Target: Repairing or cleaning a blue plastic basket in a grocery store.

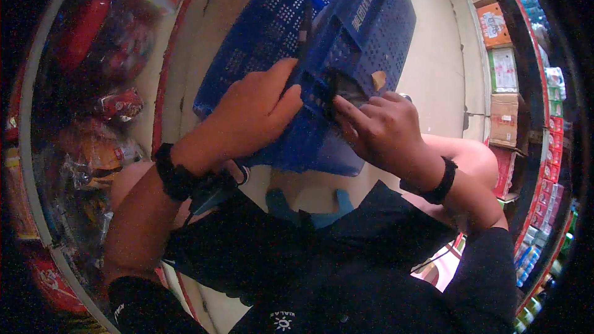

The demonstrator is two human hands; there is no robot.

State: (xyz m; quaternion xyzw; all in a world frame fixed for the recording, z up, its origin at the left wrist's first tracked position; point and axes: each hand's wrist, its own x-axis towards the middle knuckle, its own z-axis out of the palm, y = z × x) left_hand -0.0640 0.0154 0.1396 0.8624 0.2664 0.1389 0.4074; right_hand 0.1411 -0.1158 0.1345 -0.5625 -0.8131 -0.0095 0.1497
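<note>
A blue perforated plastic crate (383, 31) is tipped on its side between my knees. My left hand (244, 111) is closed round its upper rim, with the thumb on the near side. Beyond those fingers a thin dark stick-like piece (304, 31) lies along the rim; whether I hold it is unclear. My right hand (383, 127) is closed at the crate's outer wall, its forefinger and thumb against a dark patch (349, 86). What those fingers pinch is hidden. A small tan scrap (378, 80) is on the wall just beyond them.
Pale tiled floor (436, 55) runs ahead and under the crate. On the left, a red-edged shelf holds bagged goods (102, 148). Cardboard boxes (502, 117) and rows of small packages (547, 179) line the right side. My knees flank the crate closely.
</note>
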